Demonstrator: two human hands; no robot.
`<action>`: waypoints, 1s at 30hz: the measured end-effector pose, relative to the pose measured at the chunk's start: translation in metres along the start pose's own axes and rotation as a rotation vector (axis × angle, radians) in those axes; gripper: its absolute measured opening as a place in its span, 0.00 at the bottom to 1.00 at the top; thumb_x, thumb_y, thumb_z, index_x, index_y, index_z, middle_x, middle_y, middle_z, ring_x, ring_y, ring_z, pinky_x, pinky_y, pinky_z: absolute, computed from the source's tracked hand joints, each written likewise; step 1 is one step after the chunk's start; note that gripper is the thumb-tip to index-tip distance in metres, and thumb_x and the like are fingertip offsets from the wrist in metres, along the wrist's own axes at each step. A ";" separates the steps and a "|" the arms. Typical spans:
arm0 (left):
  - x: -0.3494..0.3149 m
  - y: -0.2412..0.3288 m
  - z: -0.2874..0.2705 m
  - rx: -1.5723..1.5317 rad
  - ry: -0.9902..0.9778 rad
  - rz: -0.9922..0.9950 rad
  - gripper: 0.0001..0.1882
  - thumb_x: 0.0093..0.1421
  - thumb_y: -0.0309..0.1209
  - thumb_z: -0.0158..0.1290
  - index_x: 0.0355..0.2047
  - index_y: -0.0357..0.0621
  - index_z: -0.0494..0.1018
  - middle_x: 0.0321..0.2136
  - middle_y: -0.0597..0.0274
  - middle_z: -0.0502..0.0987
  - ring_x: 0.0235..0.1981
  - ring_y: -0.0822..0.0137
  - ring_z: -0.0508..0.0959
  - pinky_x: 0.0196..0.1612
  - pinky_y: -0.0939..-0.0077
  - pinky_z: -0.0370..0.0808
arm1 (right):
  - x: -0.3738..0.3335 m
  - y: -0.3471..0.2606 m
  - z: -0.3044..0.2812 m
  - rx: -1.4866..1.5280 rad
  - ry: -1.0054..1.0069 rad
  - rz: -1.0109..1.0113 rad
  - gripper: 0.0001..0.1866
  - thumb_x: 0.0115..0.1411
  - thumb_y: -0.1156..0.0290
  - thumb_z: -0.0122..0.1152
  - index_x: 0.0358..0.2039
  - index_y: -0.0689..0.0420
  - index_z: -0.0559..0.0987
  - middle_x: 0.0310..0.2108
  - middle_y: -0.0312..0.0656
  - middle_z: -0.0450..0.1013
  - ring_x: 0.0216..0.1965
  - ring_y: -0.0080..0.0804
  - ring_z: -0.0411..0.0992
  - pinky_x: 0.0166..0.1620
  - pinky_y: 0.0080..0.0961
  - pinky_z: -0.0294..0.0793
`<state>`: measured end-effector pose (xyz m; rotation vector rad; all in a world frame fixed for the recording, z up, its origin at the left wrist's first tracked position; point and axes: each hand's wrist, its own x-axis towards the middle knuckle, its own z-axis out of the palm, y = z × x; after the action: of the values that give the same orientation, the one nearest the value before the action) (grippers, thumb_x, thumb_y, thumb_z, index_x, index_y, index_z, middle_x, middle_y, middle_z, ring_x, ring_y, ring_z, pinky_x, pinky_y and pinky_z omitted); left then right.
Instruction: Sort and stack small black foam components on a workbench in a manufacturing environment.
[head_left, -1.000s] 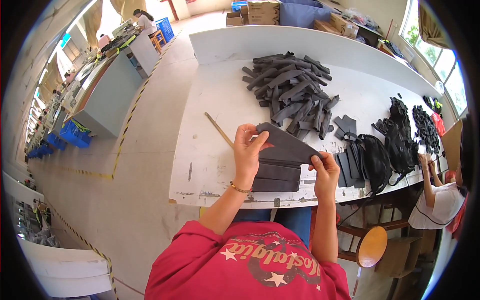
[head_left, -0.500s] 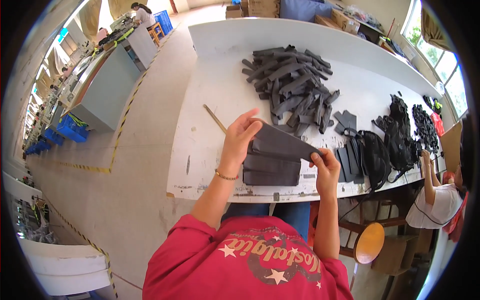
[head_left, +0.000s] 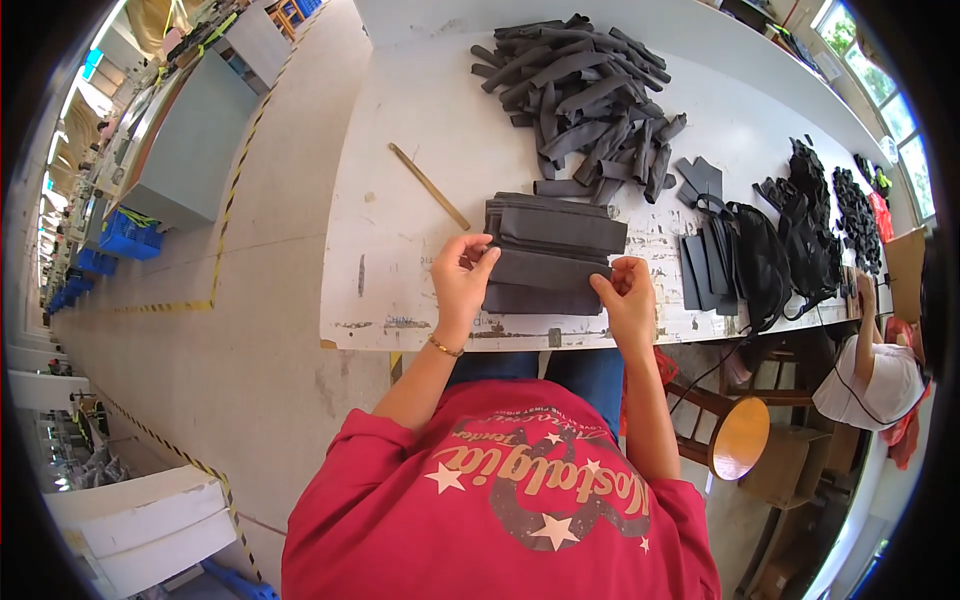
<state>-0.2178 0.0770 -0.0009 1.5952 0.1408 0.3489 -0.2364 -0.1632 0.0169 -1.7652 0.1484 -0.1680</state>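
At the far left of this fisheye view, a grey-sided workbench (head_left: 190,150) stands with a blue plastic crate (head_left: 130,236) at its near end. Yellow-and-black floor tape (head_left: 237,180) runs along the aisle beside it. Next comes a worn white worktable (head_left: 400,290), with a thin yellowish-brown stick (head_left: 428,186) lying aslant on its left part. The person's left hand (head_left: 465,282), a beaded bracelet (head_left: 446,347) at its wrist, pinches the left end of a dark grey fabric strip (head_left: 548,269) between thumb and fingers. The strip stretches sideways near the table's front edge, over the lower part of a stack of matching folded fabric pieces (head_left: 560,228); whether it rests on them or is slightly raised cannot be told. Beyond the stack lies a large, loose pile of dark grey rolled strips (head_left: 580,95). Below, the person wears a red printed shirt (head_left: 500,470). The right hand (head_left: 628,300) grips the strip's right end between thumb and fingers. Farther right are flat dark panels (head_left: 705,268), a round-seated wooden stool (head_left: 740,438) below the table edge, a black backpack (head_left: 755,268) and a black heap (head_left: 805,205). At the far right, a co-worker in a white top (head_left: 875,380) reaches an arm to the table.
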 end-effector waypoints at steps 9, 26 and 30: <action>0.056 0.029 0.024 0.289 0.003 0.342 0.05 0.56 0.24 0.61 0.33 0.41 0.78 0.29 0.65 0.76 0.27 0.72 0.73 0.31 0.80 0.70 | 0.031 0.028 -0.051 -0.330 0.298 -0.055 0.11 0.58 0.70 0.68 0.34 0.61 0.74 0.26 0.41 0.70 0.23 0.27 0.65 0.30 0.28 0.68; 0.224 -0.061 0.314 0.776 -0.716 -0.010 0.14 0.50 0.39 0.64 0.32 0.42 0.83 0.32 0.51 0.83 0.36 0.53 0.82 0.43 0.64 0.78 | 0.074 0.084 -0.164 -0.879 0.392 -0.183 0.05 0.57 0.72 0.63 0.31 0.58 0.77 0.31 0.46 0.73 0.35 0.48 0.72 0.37 0.40 0.72; 0.229 -0.051 0.308 0.513 -0.686 -0.043 0.13 0.53 0.35 0.61 0.35 0.39 0.82 0.27 0.54 0.83 0.26 0.63 0.82 0.32 0.71 0.78 | 0.092 0.079 -0.173 -1.044 0.503 -0.220 0.08 0.56 0.68 0.64 0.34 0.56 0.77 0.34 0.42 0.73 0.38 0.43 0.70 0.40 0.37 0.71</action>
<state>0.0990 -0.1437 -0.0266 2.1267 -0.2858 -0.3060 -0.1801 -0.3633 -0.0241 -2.7448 0.4654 -0.8092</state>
